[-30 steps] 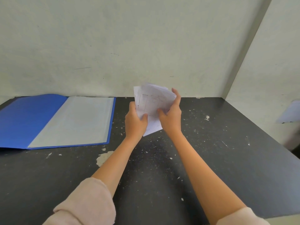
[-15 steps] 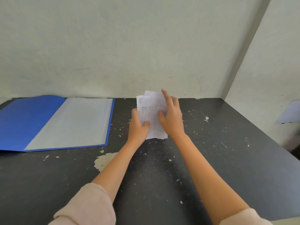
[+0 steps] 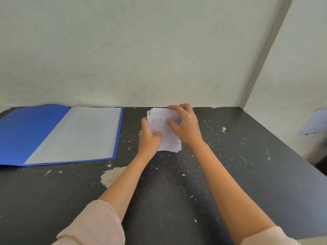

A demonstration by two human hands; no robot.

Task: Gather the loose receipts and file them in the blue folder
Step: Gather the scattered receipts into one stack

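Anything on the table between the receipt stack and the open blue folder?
Only the left hand gripping the receipts, then bare, paint-flecked tabletop up to the blue folder, per the head view.

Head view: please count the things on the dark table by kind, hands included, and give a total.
Blue folder: 1, lying open
Stack of receipts: 1, sheets overlap too much to count
Hands: 2, left hand and right hand, both holding the stack
Total: 4
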